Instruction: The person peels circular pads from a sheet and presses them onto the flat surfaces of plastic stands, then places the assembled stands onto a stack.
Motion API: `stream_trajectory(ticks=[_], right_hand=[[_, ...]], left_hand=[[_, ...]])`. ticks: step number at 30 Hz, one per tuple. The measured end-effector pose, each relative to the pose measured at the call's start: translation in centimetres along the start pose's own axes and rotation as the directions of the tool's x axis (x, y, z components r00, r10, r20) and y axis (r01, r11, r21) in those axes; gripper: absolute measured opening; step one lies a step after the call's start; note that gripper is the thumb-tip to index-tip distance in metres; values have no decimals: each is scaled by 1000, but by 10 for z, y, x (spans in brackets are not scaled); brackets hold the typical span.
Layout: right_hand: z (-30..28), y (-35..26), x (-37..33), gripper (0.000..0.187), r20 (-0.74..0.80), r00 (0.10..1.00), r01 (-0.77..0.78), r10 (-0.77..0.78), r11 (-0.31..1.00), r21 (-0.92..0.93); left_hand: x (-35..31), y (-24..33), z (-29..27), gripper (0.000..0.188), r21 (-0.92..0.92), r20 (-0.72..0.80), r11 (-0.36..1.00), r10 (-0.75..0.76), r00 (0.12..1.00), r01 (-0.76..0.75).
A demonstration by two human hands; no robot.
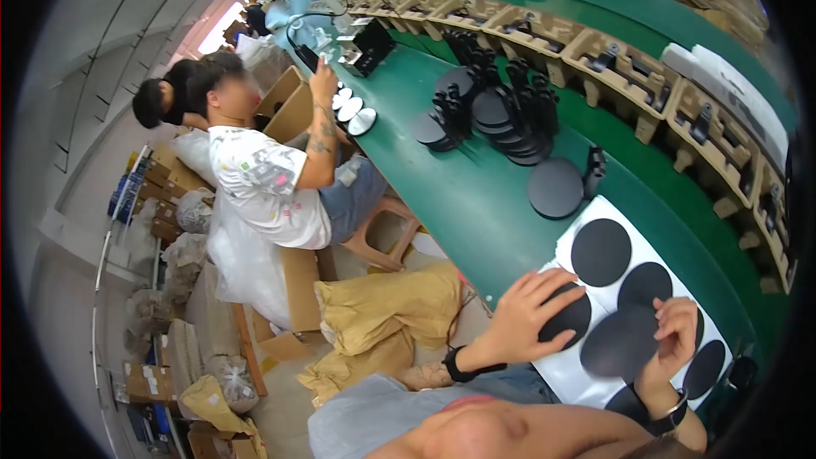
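My left hand (531, 314) rests with its fingers spread over a white sheet (605, 296), partly covering a black round pad (568, 316) on it. Between the thumb and fingers of my right hand (671, 340), at the sheet's right side, is a loose black round pad (619, 342), tilted above the sheet and slightly blurred. More pads lie on the sheet, among them one at its far end (602, 252). Just beyond the sheet a black round base (556, 188) lies on the green table, beside a short black upright part (595, 172).
Black stands with round bases (510, 123) are piled farther along the green table (450, 212). Tan moulded trays (616, 68) holding black parts line the right side. A seated co-worker (263, 170) works at the far left, near white discs (361, 121). Brown bags (387, 306) lie on the floor.
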State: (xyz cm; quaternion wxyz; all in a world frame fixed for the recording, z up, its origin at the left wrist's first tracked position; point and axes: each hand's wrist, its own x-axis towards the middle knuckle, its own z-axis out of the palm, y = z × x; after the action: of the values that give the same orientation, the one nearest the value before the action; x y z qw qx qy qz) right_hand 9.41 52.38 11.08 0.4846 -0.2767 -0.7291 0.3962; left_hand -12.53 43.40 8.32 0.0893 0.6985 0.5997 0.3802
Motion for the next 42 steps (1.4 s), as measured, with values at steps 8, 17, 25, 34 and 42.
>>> stream_trajectory(ticks=[8,17,25,34,42], right_hand=[[-14,11,-2,33,90,992,95,-93,995,-20],[-11,1,-3,22,218,958,211,-185,973,-98],[-2,-2,1,20,287,944,181,-163,983,-40],[6,-1,9,19,290,942,182,-170,983,-16],[8,3,11,17,214,962,165,-172,985,48]], left_hand=[[11,0,1,54,-6,-14,1000,-16,1000,16],[8,3,0,51,-38,-1,998,-42,999,42],[4,5,1,51,2,-65,1000,-14,998,14],[7,-4,1,52,-9,-44,1000,-21,999,21],[8,-9,-2,52,-15,-33,1000,-24,999,23]])
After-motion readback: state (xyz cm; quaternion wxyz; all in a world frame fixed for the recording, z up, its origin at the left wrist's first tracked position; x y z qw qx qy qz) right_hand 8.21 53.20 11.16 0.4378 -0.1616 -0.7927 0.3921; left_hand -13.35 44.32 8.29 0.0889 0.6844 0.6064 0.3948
